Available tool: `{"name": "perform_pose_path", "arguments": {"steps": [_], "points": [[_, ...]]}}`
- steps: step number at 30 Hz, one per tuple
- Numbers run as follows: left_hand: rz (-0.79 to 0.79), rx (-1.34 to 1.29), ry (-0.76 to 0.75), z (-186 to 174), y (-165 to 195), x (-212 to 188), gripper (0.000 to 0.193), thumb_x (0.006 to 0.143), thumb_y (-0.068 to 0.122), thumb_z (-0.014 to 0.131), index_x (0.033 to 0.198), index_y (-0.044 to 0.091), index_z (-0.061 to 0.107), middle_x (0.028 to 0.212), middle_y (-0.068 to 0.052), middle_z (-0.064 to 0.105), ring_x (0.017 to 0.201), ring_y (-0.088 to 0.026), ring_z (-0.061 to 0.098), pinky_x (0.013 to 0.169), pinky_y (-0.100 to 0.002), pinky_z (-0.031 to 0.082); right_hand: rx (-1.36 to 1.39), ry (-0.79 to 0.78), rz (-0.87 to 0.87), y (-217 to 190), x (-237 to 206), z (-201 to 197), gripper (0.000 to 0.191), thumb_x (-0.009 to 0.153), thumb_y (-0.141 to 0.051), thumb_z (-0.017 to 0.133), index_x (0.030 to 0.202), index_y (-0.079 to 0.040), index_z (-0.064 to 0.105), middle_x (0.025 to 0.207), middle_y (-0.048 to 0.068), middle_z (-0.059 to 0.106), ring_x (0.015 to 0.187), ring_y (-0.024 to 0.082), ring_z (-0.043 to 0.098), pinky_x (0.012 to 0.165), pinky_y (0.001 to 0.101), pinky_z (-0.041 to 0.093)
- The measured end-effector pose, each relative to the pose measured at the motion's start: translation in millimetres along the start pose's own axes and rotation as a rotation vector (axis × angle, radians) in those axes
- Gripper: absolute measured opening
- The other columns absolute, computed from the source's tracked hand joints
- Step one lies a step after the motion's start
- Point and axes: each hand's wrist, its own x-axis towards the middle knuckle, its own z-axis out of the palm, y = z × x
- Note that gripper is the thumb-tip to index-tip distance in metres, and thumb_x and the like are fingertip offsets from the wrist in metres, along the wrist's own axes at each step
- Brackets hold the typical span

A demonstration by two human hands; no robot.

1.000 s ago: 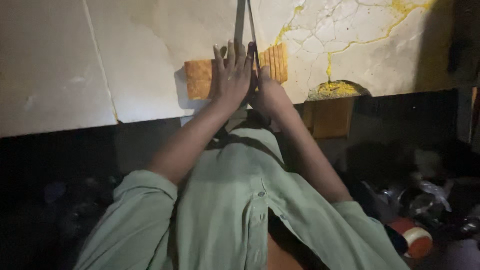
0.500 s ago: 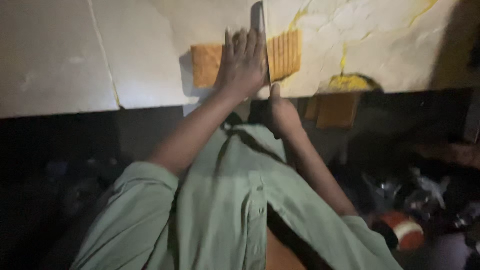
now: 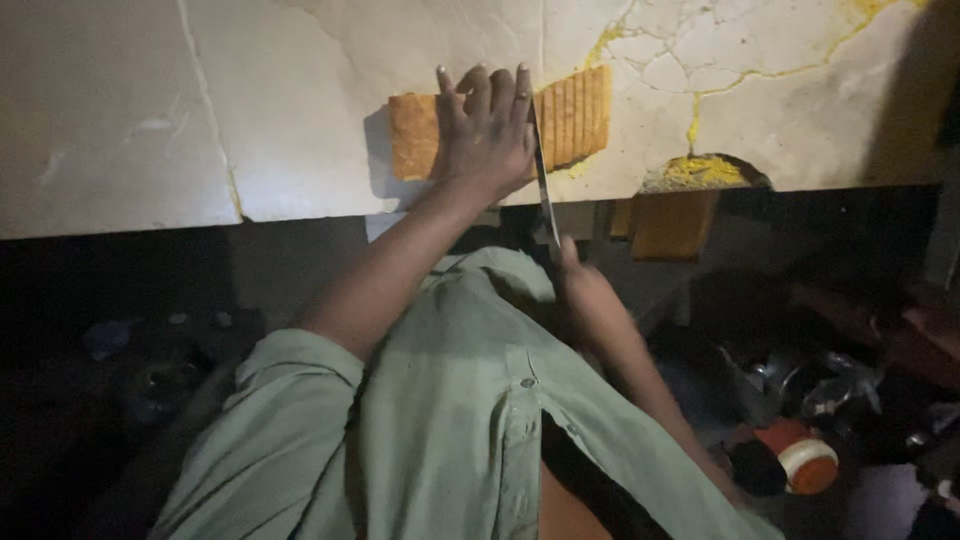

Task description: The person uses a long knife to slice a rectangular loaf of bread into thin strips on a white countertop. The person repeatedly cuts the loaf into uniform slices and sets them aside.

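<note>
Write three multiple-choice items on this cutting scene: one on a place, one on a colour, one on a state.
1. Where does the left hand rest?
A. Flat on the orange slab
B. On the person's lap
C. On the dark floor

2. What colour are the shirt sleeves?
A. Red
B. Pale green
C. Black

3. What state is the part of the slab right of the knife in?
A. Whole and smooth
B. Cut into thin slices
C. Wrapped in foil

Answers:
1. A, the spread fingers lie on the slab on the cracked white slab table.
2. B, both sleeves show a light green cloth.
3. B, parallel cut lines run across that part, beside the blade held by the right hand.
</note>
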Motion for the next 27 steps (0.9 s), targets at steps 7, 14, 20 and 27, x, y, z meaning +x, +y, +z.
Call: {"name": "perform_pose_path", "arguments": {"steps": [7, 14, 20, 27], "points": [[0.03, 0.076, 0.194, 28, -6, 4, 0.074, 0.102, 0.036, 0.053, 0.161, -0.003, 0.032, 0.157, -0.027, 0.041, 0.153, -0.042, 0.03, 0.123, -0.074, 0.007, -0.071, 0.221, -0.095, -5, 116, -19, 0.077, 0.092, -0.022, 0.074, 0.144, 0.007, 0.025, 0.103, 0.035, 0.068, 0.096, 0.052, 0.066, 0.082, 0.0555, 0.053], [-0.017, 0.018, 0.15, 31, -12, 0, 0.072, 0.102, 0.036, 0.051, 0.16, -0.001, 0.029, 0.15, -0.026, 0.043, 0.147, -0.05, 0.03, 0.113, -0.083, 0.003, 0.021, 0.246, -0.214, -48, 49, -42, 0.092, 0.086, -0.014, 0.076, 0.154, 0.007, 0.018, 0.108, 0.037, 0.067, 0.099, 0.053, 0.065, 0.081, 0.054, 0.054], [-0.002, 0.048, 0.089, 13, -9, -2, 0.074, 0.099, 0.036, 0.05, 0.157, -0.006, 0.029, 0.141, -0.027, 0.045, 0.141, -0.049, 0.036, 0.111, -0.082, 0.007, 0.655, -0.012, 0.216, -4, 1, 9, 0.068, 0.117, -0.051, 0.036, 0.137, 0.007, 0.065, 0.106, 0.027, 0.078, 0.104, 0.04, 0.071, 0.093, 0.0475, 0.05], [0.02, 0.016, 0.165, 20, -16, -3, 0.073, 0.103, 0.035, 0.048, 0.159, -0.009, 0.03, 0.158, -0.028, 0.04, 0.152, -0.043, 0.031, 0.123, -0.072, 0.01, 0.057, 0.201, -0.053, -36, 98, -28, 0.065, 0.091, -0.032, 0.066, 0.138, 0.006, 0.041, 0.107, 0.031, 0.071, 0.101, 0.048, 0.067, 0.085, 0.0515, 0.053]]}}
